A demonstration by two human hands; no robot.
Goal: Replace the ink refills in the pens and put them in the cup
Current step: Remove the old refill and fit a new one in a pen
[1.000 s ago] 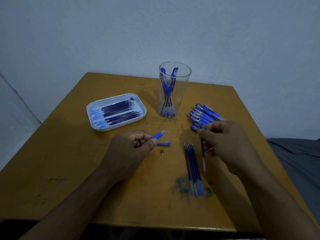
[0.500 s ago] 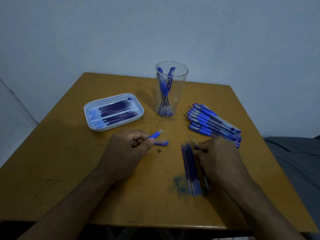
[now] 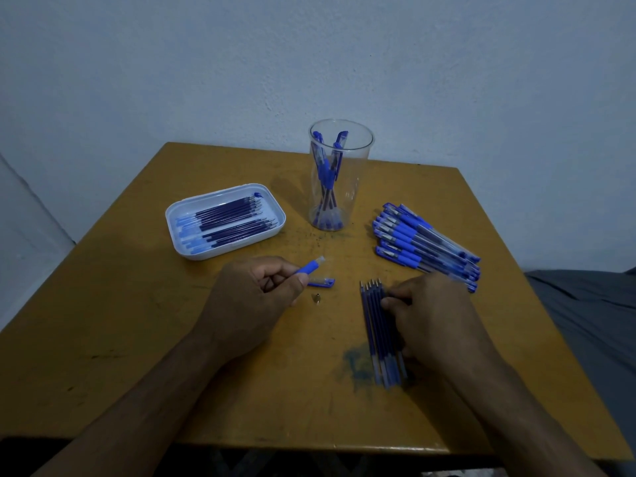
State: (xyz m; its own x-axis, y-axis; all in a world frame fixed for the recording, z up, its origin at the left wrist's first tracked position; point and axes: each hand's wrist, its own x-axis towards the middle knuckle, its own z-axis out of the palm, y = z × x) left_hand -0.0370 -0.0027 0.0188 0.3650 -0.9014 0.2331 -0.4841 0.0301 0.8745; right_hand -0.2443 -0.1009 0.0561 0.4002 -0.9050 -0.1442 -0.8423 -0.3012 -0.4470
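No readable text, brand or number anywhere, pale patches on the pens (image 3: 425, 243) near the tabletop's right edge perhaps labels, too small and dim to make out

Left hand (image 3: 247, 301) gripping pen barrel (image 3: 309, 267), cup (image 3: 339, 173)

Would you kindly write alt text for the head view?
A left hand holds a blue pen barrel while the right hand rests on a row of refills on a wooden table, near a cup.
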